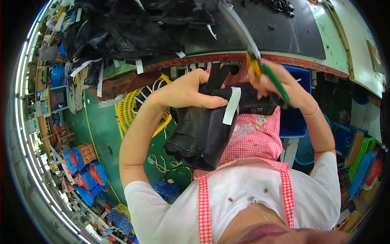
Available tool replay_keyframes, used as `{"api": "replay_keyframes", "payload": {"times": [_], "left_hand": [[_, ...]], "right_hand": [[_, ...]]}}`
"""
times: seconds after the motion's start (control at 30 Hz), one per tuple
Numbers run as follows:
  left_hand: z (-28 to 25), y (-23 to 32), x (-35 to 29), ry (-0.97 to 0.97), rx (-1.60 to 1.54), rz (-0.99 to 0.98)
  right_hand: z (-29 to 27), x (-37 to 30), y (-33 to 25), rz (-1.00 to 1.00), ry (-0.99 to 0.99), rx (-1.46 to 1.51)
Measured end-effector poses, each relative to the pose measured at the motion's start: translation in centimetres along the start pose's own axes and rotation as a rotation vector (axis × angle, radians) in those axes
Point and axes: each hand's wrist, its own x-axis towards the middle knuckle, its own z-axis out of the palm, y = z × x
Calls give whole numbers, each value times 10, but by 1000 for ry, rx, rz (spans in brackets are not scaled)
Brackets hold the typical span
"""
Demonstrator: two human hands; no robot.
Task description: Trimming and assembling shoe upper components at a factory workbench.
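My left hand [189, 91] is closed around a black boot upper [189, 134] in front of my apron, its thumb pressed on the top side. A zipper runs along the piece, and its lower edge is scalloped. A white strip [232, 106] lies on it beside my thumb. A loose zipper end [218, 77] sticks up past my fingers. My right hand [280, 81] grips a pair of scissors [277, 81] with green and yellow handles. The blades point up and away over the bench, slightly blurred. Under that hand, a dark part of the boot piece stretches to the right.
Beyond my hands is a workbench [284, 34] with a red edge; black pieces [122, 32] with white strips are heaped on its left. A yellow basket [126, 112] stands at the left, a blue bin [296, 126] at the right. White cords [162, 164] lie on the green floor.
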Motion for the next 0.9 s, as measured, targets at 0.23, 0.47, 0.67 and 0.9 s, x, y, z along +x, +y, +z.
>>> {"api": "replay_keyframes", "payload": {"times": [0.23,0.47,0.67,0.9], "left_hand": [[-9,0,3,0,-117,-41],[-15,18,3,14,-99,-92],[10,-9,0,328,601,371],[28,-24,-33,-29,394,-409]], "right_hand": [[-8,-3,-6,89,-258,-440],[-12,-1,-17,2,-185,-577],[-29,-24,-7,162,334,-257],[-182,-44,20,304,1075,-1287]]}}
